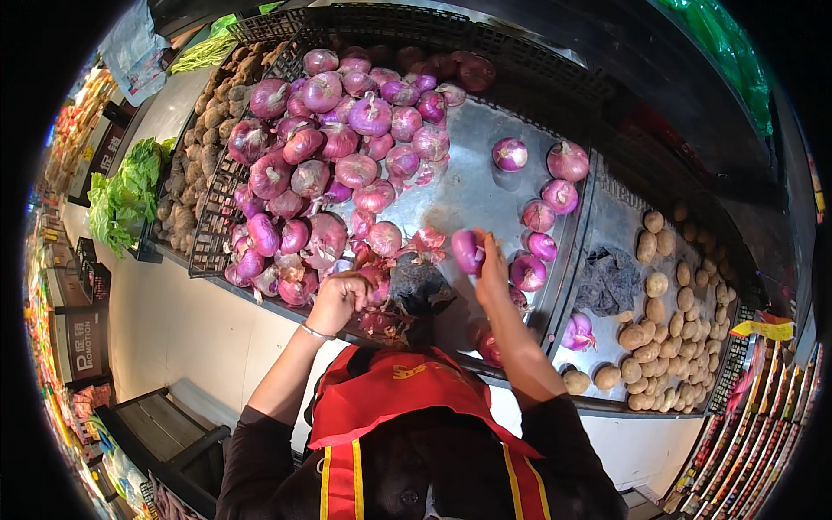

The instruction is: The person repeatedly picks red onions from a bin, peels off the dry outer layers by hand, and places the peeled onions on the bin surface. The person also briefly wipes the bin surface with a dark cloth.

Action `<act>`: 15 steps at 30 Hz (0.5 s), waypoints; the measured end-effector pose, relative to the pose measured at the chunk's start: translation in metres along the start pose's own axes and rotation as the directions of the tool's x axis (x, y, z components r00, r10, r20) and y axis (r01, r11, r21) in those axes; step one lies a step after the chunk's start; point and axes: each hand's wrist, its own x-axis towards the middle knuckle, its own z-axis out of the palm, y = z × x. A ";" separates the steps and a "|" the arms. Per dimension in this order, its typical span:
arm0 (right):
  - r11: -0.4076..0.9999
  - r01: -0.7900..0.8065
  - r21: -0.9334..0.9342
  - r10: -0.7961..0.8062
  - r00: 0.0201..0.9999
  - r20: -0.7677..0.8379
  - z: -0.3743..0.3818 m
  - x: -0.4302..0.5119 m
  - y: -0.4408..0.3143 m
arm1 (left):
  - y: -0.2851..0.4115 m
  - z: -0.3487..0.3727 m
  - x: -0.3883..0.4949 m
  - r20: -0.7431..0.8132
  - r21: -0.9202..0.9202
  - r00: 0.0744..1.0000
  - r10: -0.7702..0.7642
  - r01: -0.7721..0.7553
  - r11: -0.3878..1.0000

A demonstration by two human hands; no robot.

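My right hand (493,270) is closed around a smooth purple onion (468,251) above the bare metal part of the display tray (471,188). My left hand (341,300), its fingers curled, is at the near edge of the onion pile, beside loose onion skins (390,328); whether it grips anything is hidden. Between the hands lies a dark grey and black crumpled item (419,284), its kind unclear. A large heap of red onions (338,140) fills the tray's left side. More onions stand in a loose row on the right, among them a shiny one (528,273).
A metal divider (565,273) separates the onions from potatoes (669,344), a dark grey cloth (608,281) and one onion (577,331). Black plastic crate walls (218,224) border the heap's left side. Beyond are brown root vegetables (195,162) and leafy greens (127,188).
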 end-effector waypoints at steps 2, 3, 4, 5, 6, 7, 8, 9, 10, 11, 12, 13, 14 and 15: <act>0.880 0.218 -0.423 -0.258 0.965 -0.038 -0.020 0.032 -0.003 | -0.006 0.004 -0.001 -0.089 0.010 0.976 -0.196 0.198 0.980; 0.736 0.329 -0.592 -0.395 0.918 0.020 -0.041 0.053 0.001 | -0.008 0.002 -0.001 -0.134 0.015 0.947 -0.292 0.296 0.955; 0.516 0.462 -0.721 -0.535 0.831 0.150 -0.062 0.069 0.001 | -0.013 -0.004 -0.003 -0.080 0.061 0.911 -0.404 0.409 0.910; 0.255 0.561 -0.787 -0.626 0.716 0.307 -0.079 0.082 -0.001 | -0.021 -0.004 -0.005 -0.136 0.100 0.946 -0.296 0.310 0.945; 0.253 0.530 -0.809 -0.585 0.750 0.309 -0.091 0.089 -0.005 | -0.035 -0.010 -0.012 -0.109 0.199 0.955 -0.276 0.293 0.935; 0.243 0.500 -0.831 -0.542 0.781 0.311 -0.095 0.090 -0.006 | -0.047 -0.015 -0.019 -0.078 0.291 0.963 -0.258 0.270 0.918; 0.233 0.487 -0.841 -0.620 0.741 0.258 -0.087 0.087 -0.005 | -0.054 -0.022 -0.023 -0.020 0.381 0.945 -0.327 0.310 0.871; 0.226 0.471 -0.853 -0.690 0.695 0.201 -0.081 0.082 -0.007 | -0.058 -0.023 -0.032 -0.052 0.516 0.945 -0.322 0.302 0.802; 0.029 0.384 -0.923 -0.747 0.621 0.235 -0.059 0.067 -0.011 | -0.052 -0.026 -0.034 -0.079 0.551 0.941 -0.330 0.317 0.772; 0.027 0.465 -0.885 -0.716 0.627 0.308 -0.037 0.057 -0.014 | -0.042 -0.026 -0.031 -0.098 0.584 0.939 -0.331 0.323 0.744; 0.029 0.542 -0.840 -0.686 0.622 0.378 -0.016 0.048 -0.015 | -0.041 -0.026 -0.025 -0.130 0.547 0.939 -0.318 0.336 0.767; 0.037 0.609 -0.792 -0.656 0.613 0.440 0.003 0.038 -0.008 | -0.041 -0.027 -0.016 -0.156 0.510 0.939 -0.307 0.342 0.789; 0.206 0.683 -0.701 -0.525 0.682 0.510 0.022 0.037 0.005 | -0.040 -0.027 -0.003 -0.168 0.474 0.943 -0.287 0.332 0.815; 0.385 0.712 -0.587 -0.384 0.702 0.600 0.045 0.037 0.021 | -0.047 -0.026 0.004 -0.169 0.433 0.944 -0.285 0.330 0.839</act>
